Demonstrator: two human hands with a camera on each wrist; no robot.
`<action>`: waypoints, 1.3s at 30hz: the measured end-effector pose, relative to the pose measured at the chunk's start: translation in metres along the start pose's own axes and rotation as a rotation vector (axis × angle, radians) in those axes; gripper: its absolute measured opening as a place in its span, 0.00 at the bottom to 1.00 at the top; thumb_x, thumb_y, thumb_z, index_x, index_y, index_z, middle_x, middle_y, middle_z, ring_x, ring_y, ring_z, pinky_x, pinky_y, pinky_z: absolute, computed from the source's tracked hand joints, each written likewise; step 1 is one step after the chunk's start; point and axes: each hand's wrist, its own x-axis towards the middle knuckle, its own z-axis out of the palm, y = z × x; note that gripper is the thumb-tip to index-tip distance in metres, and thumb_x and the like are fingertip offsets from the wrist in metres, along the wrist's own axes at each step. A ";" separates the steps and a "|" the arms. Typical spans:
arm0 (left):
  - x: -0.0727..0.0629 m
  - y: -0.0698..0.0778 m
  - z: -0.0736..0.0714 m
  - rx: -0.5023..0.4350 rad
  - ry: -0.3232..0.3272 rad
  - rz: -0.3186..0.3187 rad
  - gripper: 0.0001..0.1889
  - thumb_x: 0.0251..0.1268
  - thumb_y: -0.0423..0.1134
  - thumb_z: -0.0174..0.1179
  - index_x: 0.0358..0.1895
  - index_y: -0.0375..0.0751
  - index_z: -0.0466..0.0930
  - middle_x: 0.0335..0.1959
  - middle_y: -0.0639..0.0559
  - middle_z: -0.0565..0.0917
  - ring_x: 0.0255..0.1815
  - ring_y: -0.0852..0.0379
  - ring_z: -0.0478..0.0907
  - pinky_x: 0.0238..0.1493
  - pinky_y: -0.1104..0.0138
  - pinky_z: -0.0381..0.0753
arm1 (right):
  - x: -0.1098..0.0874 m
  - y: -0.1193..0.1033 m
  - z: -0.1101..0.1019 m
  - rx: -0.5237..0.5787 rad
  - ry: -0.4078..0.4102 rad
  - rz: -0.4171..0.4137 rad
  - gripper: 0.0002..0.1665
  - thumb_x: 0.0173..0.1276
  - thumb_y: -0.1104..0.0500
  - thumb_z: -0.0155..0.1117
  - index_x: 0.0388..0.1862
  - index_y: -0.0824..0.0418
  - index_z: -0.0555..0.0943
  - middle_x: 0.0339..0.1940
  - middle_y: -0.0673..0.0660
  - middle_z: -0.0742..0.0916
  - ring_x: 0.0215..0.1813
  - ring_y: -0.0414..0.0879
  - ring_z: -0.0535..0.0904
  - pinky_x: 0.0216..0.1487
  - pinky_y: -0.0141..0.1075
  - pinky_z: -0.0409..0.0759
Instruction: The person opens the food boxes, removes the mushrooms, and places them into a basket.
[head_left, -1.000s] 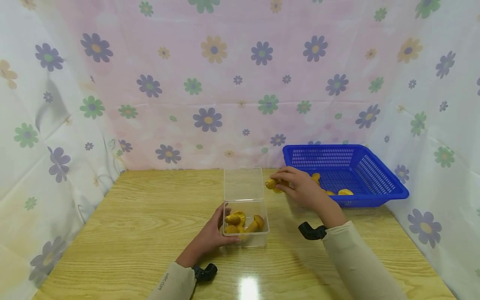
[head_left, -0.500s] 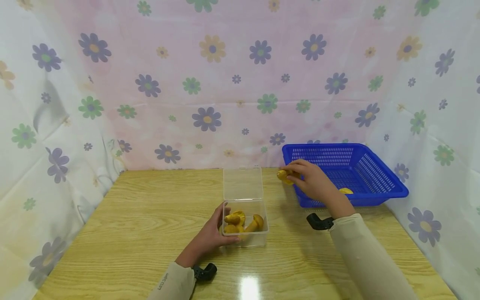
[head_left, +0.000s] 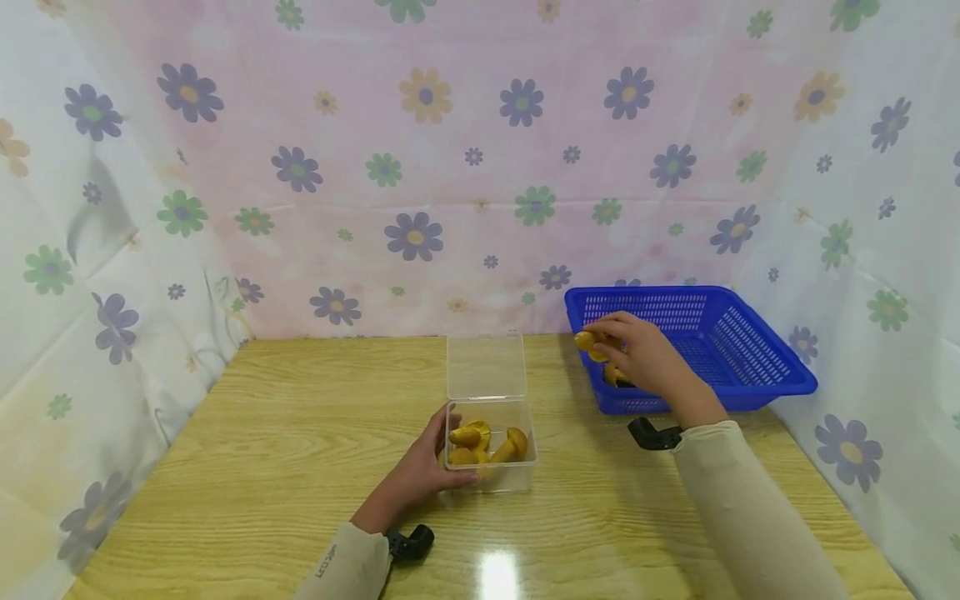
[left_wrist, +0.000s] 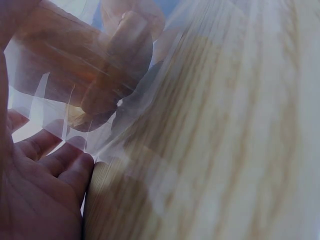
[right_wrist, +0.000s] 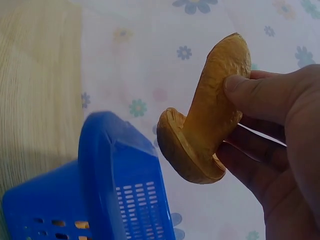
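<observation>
A yellow-brown mushroom (head_left: 586, 339) is pinched between the thumb and fingers of my right hand (head_left: 637, 354), above the left rim of the blue plastic basket (head_left: 791, 388). The right wrist view shows this mushroom (right_wrist: 212, 100) whole, stem up and cap down. My left hand (head_left: 420, 471) grips the left side of a clear plastic box (head_left: 513, 478), thumb along its front. Several mushrooms (head_left: 513, 445) lie inside the box. In the left wrist view the fingers (left_wrist: 77, 172) touch the box's clear wall. Another mushroom (head_left: 613, 375) shows in the basket, beneath the right hand.
The box's clear lid (head_left: 486, 367) is hinged back, away from me. Both stand on a wood-grain table (head_left: 300, 417), the basket at the back right. A flowered cloth (head_left: 450, 167) hangs behind the table and along both sides.
My right hand has moved right and away from the box to the basket, carrying the mushroom with it. My left hand and the box have stayed where they were.
</observation>
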 end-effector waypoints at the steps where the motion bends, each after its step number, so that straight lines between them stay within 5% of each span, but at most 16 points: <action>1: 0.000 0.000 0.000 0.003 0.000 0.000 0.62 0.49 0.51 0.75 0.79 0.56 0.35 0.76 0.45 0.57 0.78 0.43 0.52 0.75 0.48 0.55 | 0.000 0.002 -0.001 -0.001 -0.002 0.008 0.19 0.70 0.64 0.61 0.59 0.60 0.80 0.54 0.60 0.81 0.52 0.55 0.81 0.50 0.49 0.82; 39: 0.000 0.000 -0.001 0.006 0.000 0.012 0.61 0.49 0.51 0.75 0.79 0.54 0.36 0.76 0.44 0.57 0.78 0.43 0.53 0.74 0.48 0.56 | -0.017 0.053 -0.012 -0.125 -0.123 0.189 0.17 0.74 0.62 0.56 0.58 0.64 0.79 0.50 0.65 0.81 0.49 0.60 0.79 0.49 0.54 0.79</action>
